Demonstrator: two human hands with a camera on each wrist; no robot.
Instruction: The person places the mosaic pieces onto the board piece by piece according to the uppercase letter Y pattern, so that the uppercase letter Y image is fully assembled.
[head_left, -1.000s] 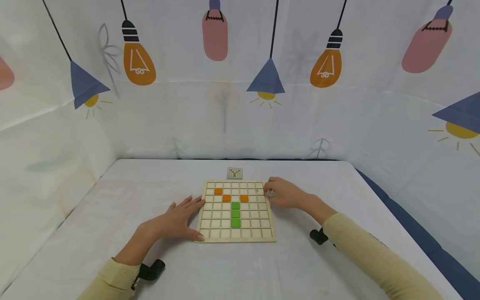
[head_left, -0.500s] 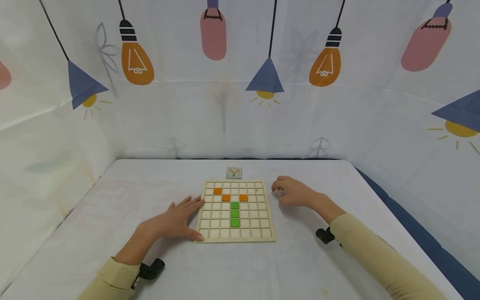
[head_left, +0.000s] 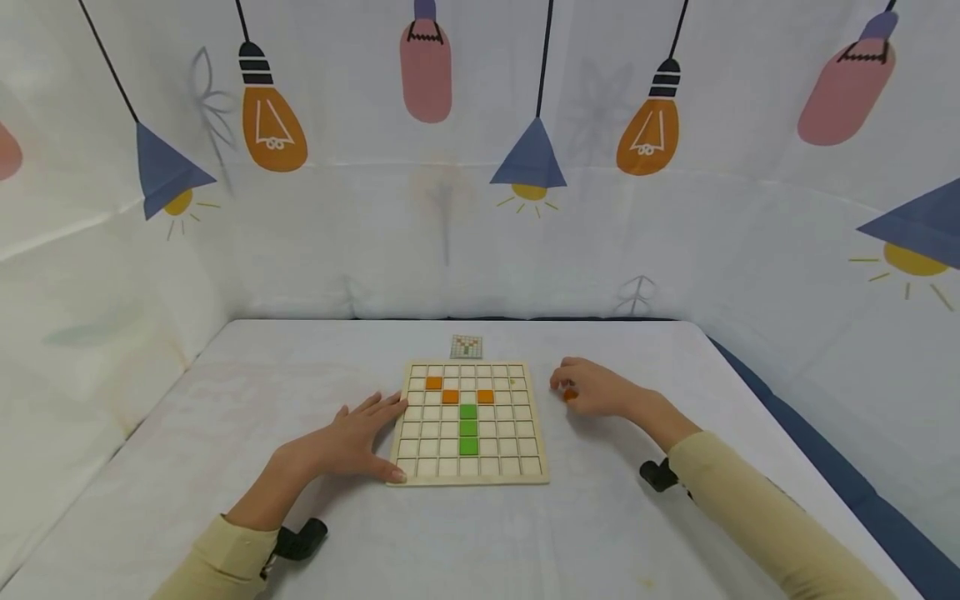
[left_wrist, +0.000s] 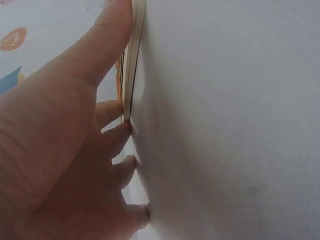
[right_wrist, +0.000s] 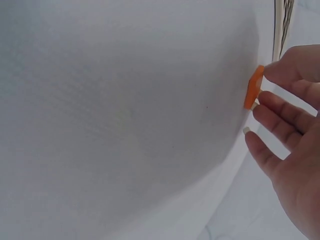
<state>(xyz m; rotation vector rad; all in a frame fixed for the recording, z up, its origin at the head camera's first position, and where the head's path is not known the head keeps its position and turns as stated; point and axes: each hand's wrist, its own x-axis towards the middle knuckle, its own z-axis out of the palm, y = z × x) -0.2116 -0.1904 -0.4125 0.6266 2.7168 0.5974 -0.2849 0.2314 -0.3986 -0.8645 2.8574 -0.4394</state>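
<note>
A square wooden grid board [head_left: 468,481] lies on the table. Orange tiles [head_left: 450,397] and green tiles [head_left: 468,427] sit in some of its cells. My left hand [head_left: 341,446] is spread along the board's left side, thumb at the near corner and fingertips on the edge; the left wrist view shows the thumb [left_wrist: 95,47] against the board's side. Right of the board, my right hand [head_left: 600,390] pinches a loose orange tile [right_wrist: 254,87] between thumb and fingers, low over the table. The tile is tilted, and whether it touches the cloth I cannot tell.
A small pattern card [head_left: 467,347] lies just behind the board. White cloth covers the table [head_left: 480,542]. Beyond its far edge hangs a white curtain [head_left: 337,242] printed with lamps. A dark blue strip [head_left: 817,458] runs along the right side.
My right hand has moved away from the board's right edge, further right. An orange tile now shows in its fingers. My left hand stays at the board.
</note>
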